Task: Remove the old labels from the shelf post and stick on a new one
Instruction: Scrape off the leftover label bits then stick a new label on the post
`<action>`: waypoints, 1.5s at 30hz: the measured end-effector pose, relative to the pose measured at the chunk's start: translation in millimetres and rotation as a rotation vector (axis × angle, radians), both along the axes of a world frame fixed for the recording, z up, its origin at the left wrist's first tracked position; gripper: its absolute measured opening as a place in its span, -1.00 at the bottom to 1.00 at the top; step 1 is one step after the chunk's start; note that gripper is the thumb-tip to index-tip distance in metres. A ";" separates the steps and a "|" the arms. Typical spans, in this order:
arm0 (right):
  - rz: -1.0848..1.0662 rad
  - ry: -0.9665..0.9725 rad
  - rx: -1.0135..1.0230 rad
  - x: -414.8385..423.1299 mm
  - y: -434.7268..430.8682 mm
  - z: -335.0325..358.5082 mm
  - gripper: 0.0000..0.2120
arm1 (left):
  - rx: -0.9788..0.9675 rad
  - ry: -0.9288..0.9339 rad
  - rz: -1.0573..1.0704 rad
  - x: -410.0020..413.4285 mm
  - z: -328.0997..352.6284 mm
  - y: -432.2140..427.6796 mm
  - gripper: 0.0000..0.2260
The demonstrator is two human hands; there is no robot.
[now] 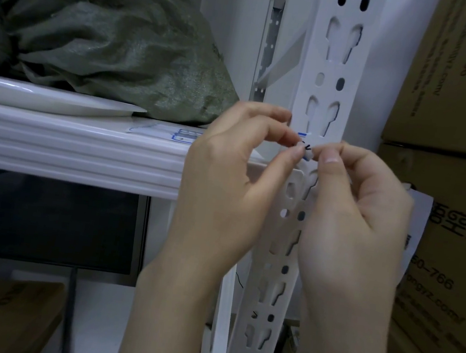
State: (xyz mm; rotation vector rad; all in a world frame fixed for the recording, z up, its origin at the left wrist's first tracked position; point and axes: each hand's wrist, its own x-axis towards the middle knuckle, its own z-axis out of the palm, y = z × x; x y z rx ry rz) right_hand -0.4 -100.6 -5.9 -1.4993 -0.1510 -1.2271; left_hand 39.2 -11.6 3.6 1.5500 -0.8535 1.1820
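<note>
Right at the centre, the fingers point(294, 154) of both hands pinch a small crumpled white paper label with black marks point(307, 153). The left hand point(225, 181) and right hand point(356, 222) meet in front of the white perforated steel shelf post point(337, 71). A blue sticker scrap point(302, 133) clings to the post just above. On the left, the white ribbed metal shelf point(67, 142) carries a blue-printed sheet point(172, 134), a white plate point(58, 98) and a green woven sack point(124, 43). Brown cardboard boxes point(459, 87) stand close on the post's right, leaving a narrow gap
</note>
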 end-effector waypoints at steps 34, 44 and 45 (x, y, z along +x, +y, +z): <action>-0.398 -0.127 -0.087 18.6 16.5 -5.8 -0.88 | -0.161 -0.031 0.031 1.9 -3.5 -11.9 -0.86; -0.383 -0.096 -0.093 20.5 15.1 -6.2 -0.87 | -0.167 -0.027 -0.007 2.4 -3.8 -13.4 -0.83; -0.384 -0.091 -0.091 20.5 15.8 -6.1 -0.86 | -0.167 -0.025 -0.013 2.4 -3.8 -12.8 -0.84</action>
